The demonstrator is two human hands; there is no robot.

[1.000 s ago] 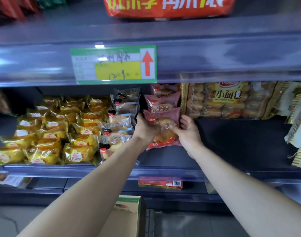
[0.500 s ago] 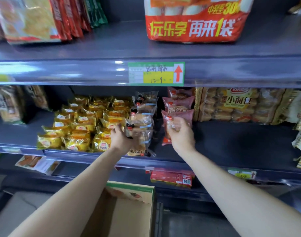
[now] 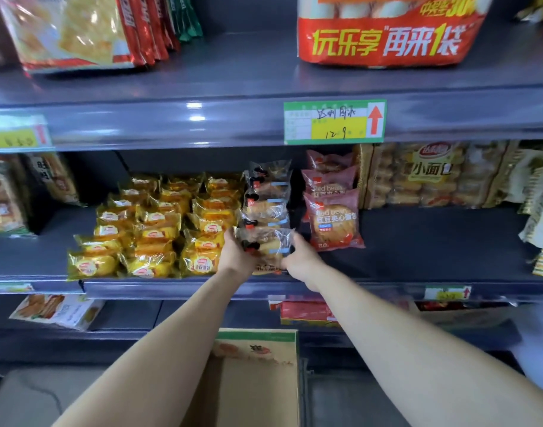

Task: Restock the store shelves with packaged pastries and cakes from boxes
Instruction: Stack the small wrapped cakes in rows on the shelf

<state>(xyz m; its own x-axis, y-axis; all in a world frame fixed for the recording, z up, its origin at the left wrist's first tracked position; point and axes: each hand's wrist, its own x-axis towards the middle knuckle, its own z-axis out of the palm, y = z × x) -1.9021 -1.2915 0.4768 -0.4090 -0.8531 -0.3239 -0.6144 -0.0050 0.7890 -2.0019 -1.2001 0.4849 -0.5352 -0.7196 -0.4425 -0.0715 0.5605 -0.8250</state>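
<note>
On the middle shelf (image 3: 418, 241) a row of clear-wrapped bread packs runs front to back. My left hand (image 3: 236, 254) grips the left side of the front clear bread pack (image 3: 268, 245), and my right hand (image 3: 301, 260) pinches its right side. To the right stands a row of pink red bean bread packs (image 3: 333, 220), free of both hands. To the left lie several yellow cake packs (image 3: 153, 229). An open cardboard box (image 3: 254, 377) sits below between my forearms; its inside looks bare.
A big bag of small breads (image 3: 418, 177) leans at the back right of the shelf, with bare shelf in front. The upper shelf holds a large red bag (image 3: 384, 35) and snack bags (image 3: 79, 29). A green price tag (image 3: 334, 121) hangs on its edge.
Both hands left the front pink red bean pack, which now stands on the shelf. They moved left onto the front clear bread pack. The view shifted left and down.
</note>
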